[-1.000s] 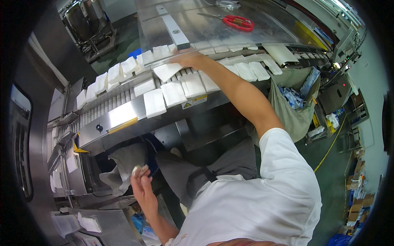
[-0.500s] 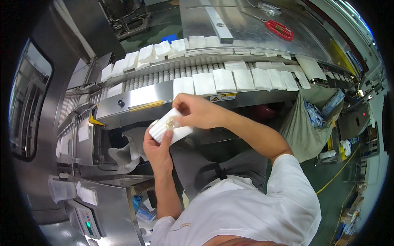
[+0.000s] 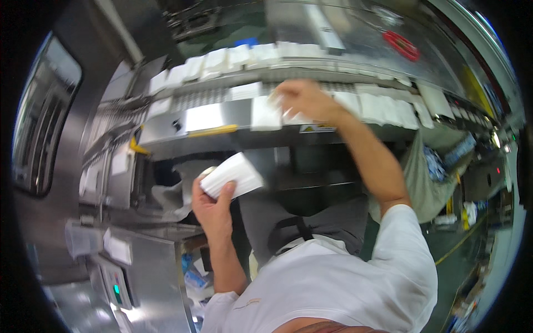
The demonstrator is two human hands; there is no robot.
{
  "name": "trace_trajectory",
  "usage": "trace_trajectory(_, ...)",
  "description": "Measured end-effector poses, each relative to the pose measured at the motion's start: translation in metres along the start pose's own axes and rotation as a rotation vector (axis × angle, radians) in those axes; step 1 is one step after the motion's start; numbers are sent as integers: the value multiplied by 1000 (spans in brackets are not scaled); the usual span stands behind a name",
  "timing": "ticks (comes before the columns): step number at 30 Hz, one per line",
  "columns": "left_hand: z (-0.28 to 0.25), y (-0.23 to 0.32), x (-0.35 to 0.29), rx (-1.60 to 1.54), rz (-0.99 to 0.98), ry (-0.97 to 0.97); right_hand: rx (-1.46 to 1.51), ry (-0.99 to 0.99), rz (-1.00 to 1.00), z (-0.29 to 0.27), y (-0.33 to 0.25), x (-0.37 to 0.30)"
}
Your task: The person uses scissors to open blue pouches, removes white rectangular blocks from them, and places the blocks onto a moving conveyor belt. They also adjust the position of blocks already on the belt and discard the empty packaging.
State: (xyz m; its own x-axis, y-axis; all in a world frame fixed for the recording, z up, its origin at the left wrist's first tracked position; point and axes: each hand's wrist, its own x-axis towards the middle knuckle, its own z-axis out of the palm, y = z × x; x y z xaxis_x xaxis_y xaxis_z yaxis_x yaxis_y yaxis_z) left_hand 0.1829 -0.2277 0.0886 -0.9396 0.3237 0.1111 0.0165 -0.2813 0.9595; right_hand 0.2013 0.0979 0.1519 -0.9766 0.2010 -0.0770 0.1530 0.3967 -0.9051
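My left hand point(image 3: 214, 208) grips a stack of white folded sheets point(image 3: 233, 175), thumb on top and fingers beneath. A small pale yellowish round piece point(image 3: 209, 171) pokes out behind the stack's left edge. My right hand point(image 3: 305, 101) is stretched forward over a row of similar white folded pads point(image 3: 266, 114) along the near edge of the conveyor. Motion smears its fingers; something pale and translucent seems to be at the fingertips, but I cannot make out its kind.
Behind the near row runs a roller conveyor point(image 3: 202, 99), with another row of white pads point(image 3: 216, 61) beyond it. Red-handled scissors point(image 3: 401, 45) lie on the steel table. A cloth bag point(image 3: 413, 183) hangs at right. A scale point(image 3: 115, 286) and a plastic jug point(image 3: 82, 238) stand lower left.
My right hand has left the stack and reached forward to the pad row. The translucent round piece on top of the stack is gone from there. My left hand still holds the stack.
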Motion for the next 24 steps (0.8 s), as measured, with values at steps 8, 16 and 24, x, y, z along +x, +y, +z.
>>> trace_trajectory(8,1,-3,-7,22,-32,-5,-845,58,416,-88,92,87)
trace_trajectory(16,-10,2,-10,112,-65,25,-437,125,-6,-122,115,79)
trace_trajectory(24,0,-5,-2,-6,-91,-84,522,177,259,-50,55,114)
